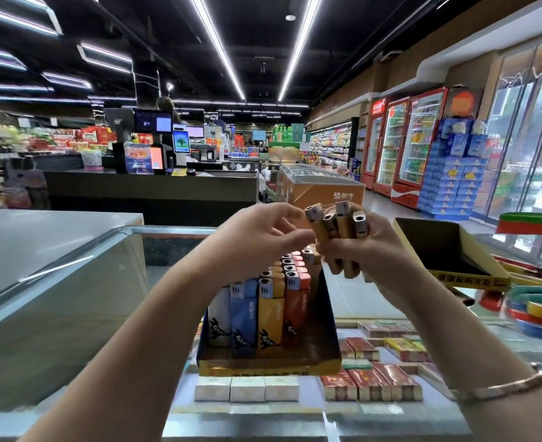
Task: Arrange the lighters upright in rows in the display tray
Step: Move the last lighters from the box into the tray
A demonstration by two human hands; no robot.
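The right hand (pixel 362 250) is gripping a bundle of tan lighters (pixel 336 231) upright directly above the display tray (pixel 269 366), while the left hand (pixel 263 237) is pinching one.

Your display tray (pixel 269 366) is dark blue with a gold front strip. Its lighters (pixel 258 317) run white, blue, yellow and red, each with a black kangaroo print. Your bunch of lighters (pixel 335 229) is tan, silver-capped.
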